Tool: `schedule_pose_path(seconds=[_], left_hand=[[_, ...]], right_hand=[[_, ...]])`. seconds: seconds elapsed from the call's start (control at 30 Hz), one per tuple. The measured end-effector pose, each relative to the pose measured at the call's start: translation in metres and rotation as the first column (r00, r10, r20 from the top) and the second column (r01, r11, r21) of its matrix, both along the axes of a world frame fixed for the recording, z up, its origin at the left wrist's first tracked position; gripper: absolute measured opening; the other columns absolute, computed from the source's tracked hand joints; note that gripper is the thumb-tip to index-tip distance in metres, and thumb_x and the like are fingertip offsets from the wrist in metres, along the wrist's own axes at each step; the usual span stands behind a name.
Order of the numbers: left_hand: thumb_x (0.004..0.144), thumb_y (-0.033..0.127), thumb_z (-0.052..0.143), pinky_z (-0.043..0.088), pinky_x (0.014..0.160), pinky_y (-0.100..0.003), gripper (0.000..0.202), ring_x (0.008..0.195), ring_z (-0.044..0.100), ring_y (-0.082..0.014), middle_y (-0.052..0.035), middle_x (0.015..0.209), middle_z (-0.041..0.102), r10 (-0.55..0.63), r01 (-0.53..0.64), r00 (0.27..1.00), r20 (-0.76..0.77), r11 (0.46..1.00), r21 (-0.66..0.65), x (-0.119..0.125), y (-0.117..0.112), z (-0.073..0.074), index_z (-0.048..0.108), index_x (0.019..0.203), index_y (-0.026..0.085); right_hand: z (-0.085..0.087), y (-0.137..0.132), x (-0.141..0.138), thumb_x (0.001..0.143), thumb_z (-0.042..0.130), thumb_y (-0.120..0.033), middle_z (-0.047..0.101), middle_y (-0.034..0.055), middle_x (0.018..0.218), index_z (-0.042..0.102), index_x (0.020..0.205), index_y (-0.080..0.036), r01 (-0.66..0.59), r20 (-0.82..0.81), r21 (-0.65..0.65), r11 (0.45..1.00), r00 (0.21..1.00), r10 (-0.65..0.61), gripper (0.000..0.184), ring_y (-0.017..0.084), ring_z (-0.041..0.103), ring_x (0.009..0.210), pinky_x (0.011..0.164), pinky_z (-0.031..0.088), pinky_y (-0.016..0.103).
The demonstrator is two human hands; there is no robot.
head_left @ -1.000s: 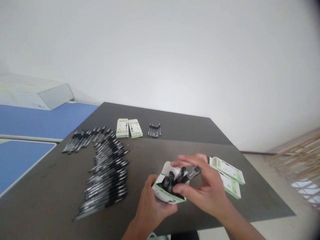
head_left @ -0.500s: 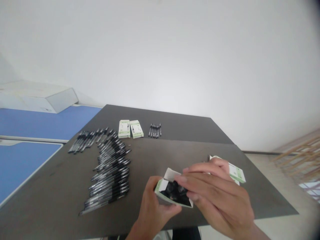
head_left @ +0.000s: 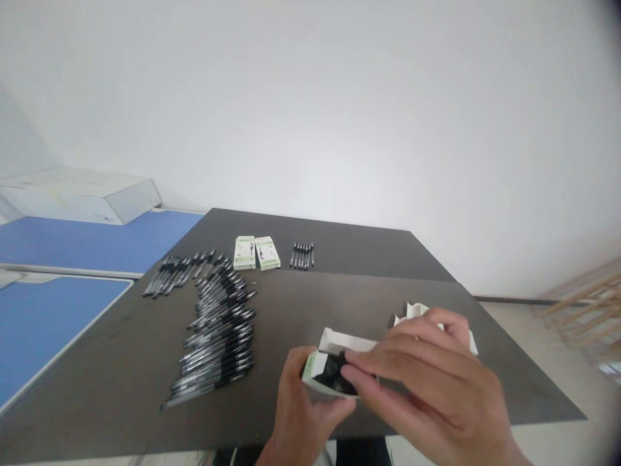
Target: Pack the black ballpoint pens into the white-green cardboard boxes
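My left hand (head_left: pixel 303 404) is wrapped round a small white and green pen box (head_left: pixel 316 383), held near the front of the dark table with its open end up. Black pen ends (head_left: pixel 331 366) show inside the opening, and the raised flap stands behind them. Thumb and fingertips of my right hand (head_left: pixel 431 382) pinch one of the pens at the mouth of the box. The rest of that pen is hidden in the box. Behind my right hand lie more white and green boxes (head_left: pixel 416 310), partly covered by it.
A long heap of black-and-clear pens (head_left: pixel 220 336) spreads over the table's left side. Two closed pen boxes (head_left: pixel 244 253) lie farther back, beside a short row of pens (head_left: pixel 301 255). At far left, a large white carton (head_left: pixel 82 194) rests on a blue-topped table (head_left: pixel 63 243).
My right hand has gone from lying over the box opening with fingers extended to pinching a pen there. More of the raised flap now shows. The view has shifted slightly.
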State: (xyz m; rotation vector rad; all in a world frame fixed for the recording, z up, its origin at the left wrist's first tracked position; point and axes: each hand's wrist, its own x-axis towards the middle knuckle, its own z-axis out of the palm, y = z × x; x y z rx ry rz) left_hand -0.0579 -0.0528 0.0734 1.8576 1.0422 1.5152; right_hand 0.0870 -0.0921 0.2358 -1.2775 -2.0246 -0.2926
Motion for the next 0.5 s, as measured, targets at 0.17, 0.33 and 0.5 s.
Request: schedule_pose_path(seconds=[0.17,0.33,0.5], left_hand=[[0.065,0.017,0.079,0.062,0.07,-0.034,0.055,0.08,0.075,-0.0248,-0.0028,0.096,0.072,0.027,-0.027,1.0,-0.004,0.998,-0.06,-0.002,-0.009,0.0,0.06,0.116,0.022],[0.065,0.018,0.081,0.063,0.072,-0.035,0.055,0.084,0.075,-0.0255,-0.0052,0.1,0.075,0.021,-0.019,1.0,0.017,0.994,-0.108,-0.001,-0.014,0.002,0.063,0.116,0.021],[0.067,0.026,0.086,0.064,0.069,-0.036,0.047,0.079,0.075,-0.0256,-0.0036,0.092,0.074,-0.052,0.058,0.998,0.047,0.991,-0.119,0.003,-0.013,0.01,0.064,0.108,0.021]], right_hand=[[0.001,-0.009,0.005,0.102,0.073,-0.028,0.081,-0.005,0.097,0.073,0.109,-0.029,0.027,0.044,-0.111,0.993,0.999,-0.022,0.007,0.021,0.071,0.097,0.092,0.032,0.044],[0.0,-0.015,0.005,0.102,0.073,-0.034,0.081,-0.0005,0.109,0.073,0.117,-0.029,0.034,0.024,-0.062,0.997,0.999,-0.032,0.016,0.022,0.072,0.102,0.09,0.035,0.043],[-0.005,-0.019,0.002,0.099,0.077,-0.035,0.082,-0.0005,0.102,0.076,0.114,-0.029,-0.003,0.029,0.054,0.999,1.0,0.002,0.016,0.024,0.073,0.099,0.09,0.036,0.044]])
